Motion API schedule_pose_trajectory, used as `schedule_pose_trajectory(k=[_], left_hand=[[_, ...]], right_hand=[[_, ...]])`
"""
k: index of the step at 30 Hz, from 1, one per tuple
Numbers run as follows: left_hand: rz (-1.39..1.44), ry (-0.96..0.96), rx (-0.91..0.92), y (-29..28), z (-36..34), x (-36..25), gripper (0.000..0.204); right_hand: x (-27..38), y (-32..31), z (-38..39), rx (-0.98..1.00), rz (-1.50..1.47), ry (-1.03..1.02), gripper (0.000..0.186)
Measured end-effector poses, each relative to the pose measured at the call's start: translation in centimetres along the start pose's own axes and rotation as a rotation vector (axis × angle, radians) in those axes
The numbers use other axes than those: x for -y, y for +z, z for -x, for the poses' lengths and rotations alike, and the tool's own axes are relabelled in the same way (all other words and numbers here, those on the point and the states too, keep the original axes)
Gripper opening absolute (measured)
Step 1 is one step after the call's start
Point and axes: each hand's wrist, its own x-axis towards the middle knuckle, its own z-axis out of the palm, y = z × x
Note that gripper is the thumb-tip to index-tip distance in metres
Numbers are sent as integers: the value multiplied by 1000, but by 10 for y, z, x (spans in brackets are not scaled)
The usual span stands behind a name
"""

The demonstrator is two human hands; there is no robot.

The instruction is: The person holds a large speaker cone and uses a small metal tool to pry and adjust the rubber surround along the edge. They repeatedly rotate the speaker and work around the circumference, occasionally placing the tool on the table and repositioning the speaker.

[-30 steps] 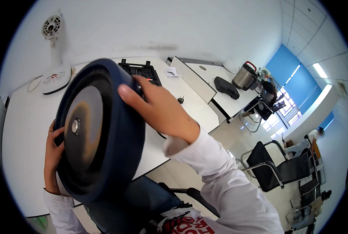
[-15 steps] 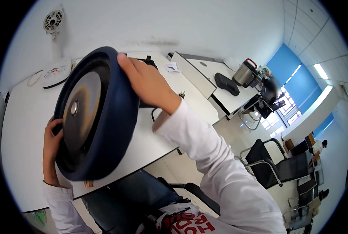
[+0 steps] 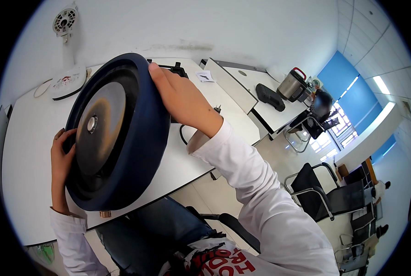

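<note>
Between my hands I hold up a round, dark blue electric cooker base [image 3: 141, 152], tilted on its side above the white table. Its open face is turned left, showing a grey heating plate [image 3: 105, 152] with brownish heat marks and a metal button [image 3: 92, 124] at the centre. A small copper-coloured knob [image 3: 105, 214] sticks out at its lower edge. My left hand [image 3: 62, 158] grips the left rim, its fingertips partly hidden by the rim. My right hand [image 3: 183, 100] is closed around the upper right side, thumb near the top edge.
Behind the base lie a black object [image 3: 175, 69], mostly hidden, a black power cord [image 3: 182, 135] and a paper sheet [image 3: 205, 76]. A white fan [image 3: 65, 23] stands at the far left. Rightward are a black case [image 3: 270, 96], a steel pot [image 3: 292, 86], chairs [image 3: 306, 188] and other people.
The cooker base has shifted slightly to the right, with both hands still on it. My right hand has moved a little rightward, and more of the black object behind shows.
</note>
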Motion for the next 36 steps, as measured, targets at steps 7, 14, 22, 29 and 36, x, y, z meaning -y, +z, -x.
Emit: schedule_pose_trajectory(k=[7,14,22,29,36], left_hand=[[-70,-27,18,-4,-3,14,25],[-121,-27,-8,-3,-2,8,18],[-211,-10,-22,-4,-1,9,17],[-98,11,-41,-2,-1,9,19],[-85,47,-44,-5,0,3,18]], right_hand=[[2,2,-1,-27,1,-32,66],[4,2,0,-14,-4,-26,66],[-6,3,6,-2,-14,-91,66],[-16,2,13,23,67,-166,61],[-28,4,36,50,-65,-57,72]])
